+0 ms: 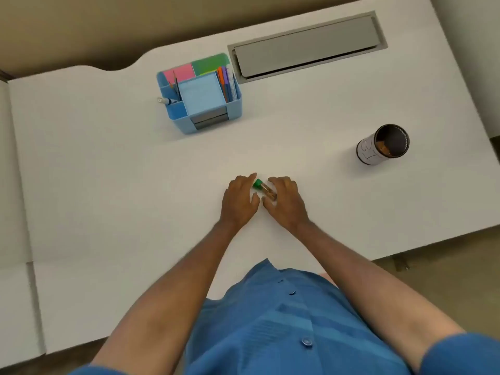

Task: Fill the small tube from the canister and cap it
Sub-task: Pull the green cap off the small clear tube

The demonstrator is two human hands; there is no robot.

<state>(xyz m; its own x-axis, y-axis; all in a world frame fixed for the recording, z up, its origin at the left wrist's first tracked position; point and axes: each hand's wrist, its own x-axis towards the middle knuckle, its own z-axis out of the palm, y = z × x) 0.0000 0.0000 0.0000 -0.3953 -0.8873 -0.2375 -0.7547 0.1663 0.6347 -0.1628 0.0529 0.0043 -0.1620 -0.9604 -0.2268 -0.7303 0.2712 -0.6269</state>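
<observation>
Fingers point(273, 182) of both hands curl loosely around the green-capped tube point(266, 190) lying on the worktop point(135, 185); the open canister point(382, 145) stands well apart, right.

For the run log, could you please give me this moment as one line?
stage: tube capped | small tube: green cap on, lying between both hands | left hand: at cap end | right hand: on tube | canister: open, upright, apart

A green cap point(257, 183) is seen on the tube point(266, 191); the organiser point(201, 115) is blue, the surface point(108, 171) white, the shirt point(284, 326) blue.
</observation>
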